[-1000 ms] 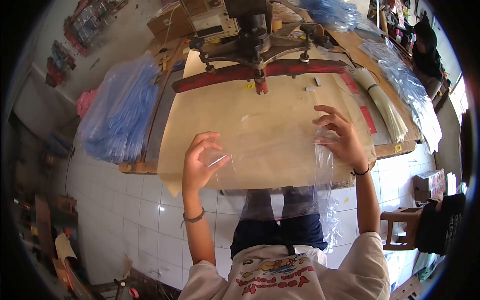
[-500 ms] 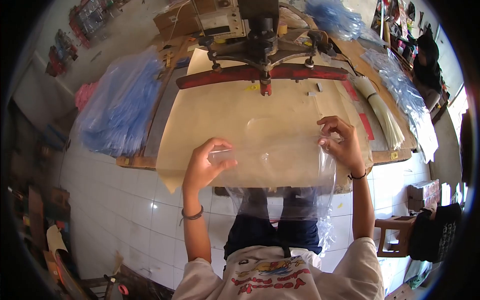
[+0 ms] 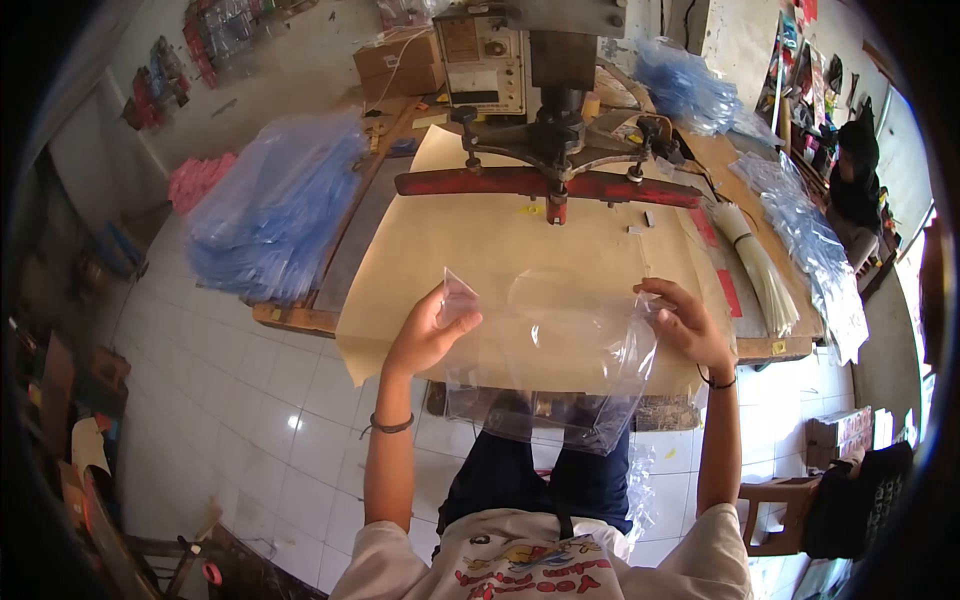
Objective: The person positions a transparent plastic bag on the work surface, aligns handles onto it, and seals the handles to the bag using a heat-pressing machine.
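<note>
A clear, limp plastic sheet [image 3: 550, 345] is stretched between my two hands over the front edge of the press table. Its lower part hangs in front of my legs, and I cannot make out whether it is a flat sheet or a bag. My left hand [image 3: 432, 335] pinches its left edge, where a folded corner stands up above the fingers. At the other side, my right hand [image 3: 690, 325] grips the crumpled right edge between thumb and fingers. Under the plastic lies tan paper [image 3: 450, 230], and beyond it the red sealing bar [image 3: 480, 182] of the press is raised.
A stack of bluish plastic sheets [image 3: 275, 220] lies on the left, with a pink bundle [image 3: 200, 182] behind it. On the right are a bundle of pale strips [image 3: 755, 270] and more clear plastic [image 3: 805, 240]. A wooden chair [image 3: 780, 505] stands lower right. Another person [image 3: 857, 185] sits far right.
The plastic has shifted and its right side is more bunched and folded. A corner now points up at my left hand. The view has moved, showing more of the machine behind.
</note>
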{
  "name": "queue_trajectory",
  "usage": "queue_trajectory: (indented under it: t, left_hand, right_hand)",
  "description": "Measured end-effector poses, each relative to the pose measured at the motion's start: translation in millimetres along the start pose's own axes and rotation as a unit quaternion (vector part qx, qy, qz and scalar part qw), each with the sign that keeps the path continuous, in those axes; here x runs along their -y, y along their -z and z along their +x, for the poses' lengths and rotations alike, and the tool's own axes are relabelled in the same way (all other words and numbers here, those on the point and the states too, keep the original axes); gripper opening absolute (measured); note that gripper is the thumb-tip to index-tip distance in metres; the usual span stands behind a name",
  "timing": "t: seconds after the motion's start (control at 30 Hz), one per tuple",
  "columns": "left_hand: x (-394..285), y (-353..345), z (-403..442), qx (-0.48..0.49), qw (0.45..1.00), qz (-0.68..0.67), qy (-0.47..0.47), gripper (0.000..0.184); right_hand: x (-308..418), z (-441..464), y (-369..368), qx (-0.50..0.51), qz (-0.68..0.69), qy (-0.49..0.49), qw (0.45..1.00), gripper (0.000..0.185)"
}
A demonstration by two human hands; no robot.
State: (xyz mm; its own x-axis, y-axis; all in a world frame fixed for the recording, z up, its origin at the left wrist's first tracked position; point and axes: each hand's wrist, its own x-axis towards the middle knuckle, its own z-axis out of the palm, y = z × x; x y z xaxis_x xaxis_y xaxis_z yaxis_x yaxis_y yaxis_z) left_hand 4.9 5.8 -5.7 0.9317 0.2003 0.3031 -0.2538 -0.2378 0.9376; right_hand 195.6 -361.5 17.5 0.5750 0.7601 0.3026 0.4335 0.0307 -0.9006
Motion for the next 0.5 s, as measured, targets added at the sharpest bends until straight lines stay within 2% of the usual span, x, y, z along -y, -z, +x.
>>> queue_trajectory:
  t: [0.07, 0.17, 0.27, 0.37, 0.5]
  left_hand:
    - [0.0, 3.0, -2.6, 0.008, 1.0, 0.024, -0.015, 0.03]
    - [-8.6, 1.2, -3.6, -0.011, 0.998, 0.028, -0.05, 0.03]
    - [4.4, 2.2, -4.0, -0.039, 0.998, -0.007, -0.039, 0.028]
    - [-3.6, 4.6, -5.9, -0.057, 0.995, -0.083, 0.004, 0.027]
    - [-1.6, 6.1, -5.4, -0.071, 0.991, -0.109, 0.001, 0.026]
  right_hand:
    - [4.6, -5.8, 3.0, 0.012, 0.052, -0.01, 0.999, 0.048]
    - [-3.4, -2.1, 5.8, 0.043, 0.097, 0.027, 0.994, 0.058]
    - [14.2, 4.7, -6.7, 0.019, -0.14, -0.02, 0.99, 0.064]
    - [10.8, 19.6, -22.1, -0.019, -0.244, 0.12, 0.962, 0.06]
    - [15.6, 30.6, -28.5, -0.078, -0.282, 0.169, 0.941, 0.04]
